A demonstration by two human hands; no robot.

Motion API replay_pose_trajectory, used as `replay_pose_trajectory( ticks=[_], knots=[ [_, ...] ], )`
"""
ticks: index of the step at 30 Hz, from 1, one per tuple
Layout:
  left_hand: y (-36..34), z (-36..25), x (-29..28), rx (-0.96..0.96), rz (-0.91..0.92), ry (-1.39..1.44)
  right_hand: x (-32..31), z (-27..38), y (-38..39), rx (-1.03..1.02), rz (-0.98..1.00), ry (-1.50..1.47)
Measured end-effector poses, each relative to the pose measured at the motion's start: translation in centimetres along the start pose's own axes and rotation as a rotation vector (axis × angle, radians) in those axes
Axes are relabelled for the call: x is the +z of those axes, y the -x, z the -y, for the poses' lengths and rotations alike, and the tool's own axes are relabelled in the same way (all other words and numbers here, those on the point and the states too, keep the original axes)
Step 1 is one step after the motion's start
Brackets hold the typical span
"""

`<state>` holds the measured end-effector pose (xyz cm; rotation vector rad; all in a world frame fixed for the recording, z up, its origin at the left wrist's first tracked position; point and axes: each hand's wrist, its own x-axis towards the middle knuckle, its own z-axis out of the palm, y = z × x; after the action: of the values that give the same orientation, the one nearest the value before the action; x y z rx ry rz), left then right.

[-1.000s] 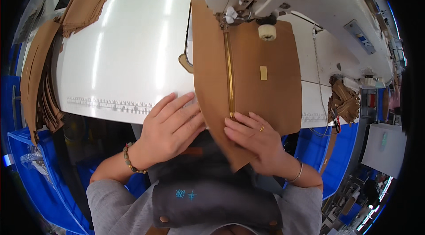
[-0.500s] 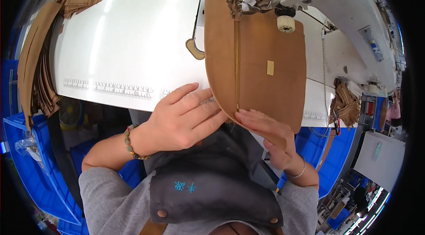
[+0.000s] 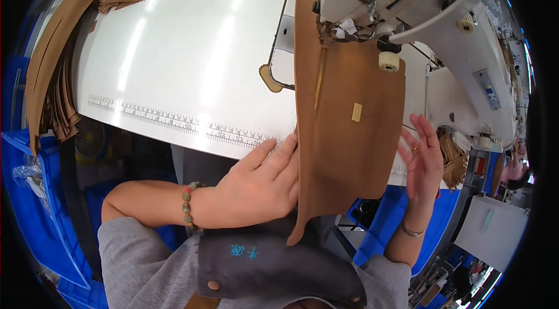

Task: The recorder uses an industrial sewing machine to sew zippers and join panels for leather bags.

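Note:
A brown leather-like panel (image 3: 349, 152) with a zipper (image 3: 319, 82) lies under the head of a sewing machine (image 3: 361, 24). A small yellow tab (image 3: 356, 112) sits on its surface. The panel's near-left edge is raised and hangs over the table's front edge. My left hand (image 3: 256, 184) rests against that raised edge with fingers stretched, some fingertips hidden by the panel. Off the panel's right side, my right hand (image 3: 422, 157) is open with fingers apart, holding nothing; I cannot tell whether its fingertips touch the edge.
Stacks of brown cut pieces (image 3: 55, 70) lie at the left of the white table (image 3: 174, 47), which has a printed ruler along its front. A brown bundle (image 3: 454, 157) sits at the right. Blue bins (image 3: 64, 216) stand below.
My right hand has left the zipper's near end and moved right, opening. My left hand has shifted slightly along the panel's edge. The panel has turned, and its left side is lifted more.

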<state>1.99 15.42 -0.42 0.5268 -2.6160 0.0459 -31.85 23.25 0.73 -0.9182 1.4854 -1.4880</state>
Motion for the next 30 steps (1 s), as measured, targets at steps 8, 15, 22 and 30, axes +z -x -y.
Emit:
replay_pose_trajectory(
  ticks=[8,15,22,30],
  knots=[
    [0.1,0.3,-0.1,0.035,0.047,0.027,-1.5,-3.7,0.8,0.674,0.448,-0.340],
    [0.2,0.4,-0.1,0.008,0.019,0.032,1.2,-4.4,1.1,0.678,0.546,-0.269],
    [0.5,0.3,0.1,-0.032,0.005,0.064,2.4,-3.2,0.4,0.508,0.605,-0.091],
    [1.2,1.0,0.7,0.018,-0.003,0.113,5.9,0.7,-4.5,-0.376,0.622,0.860]
  ],
)
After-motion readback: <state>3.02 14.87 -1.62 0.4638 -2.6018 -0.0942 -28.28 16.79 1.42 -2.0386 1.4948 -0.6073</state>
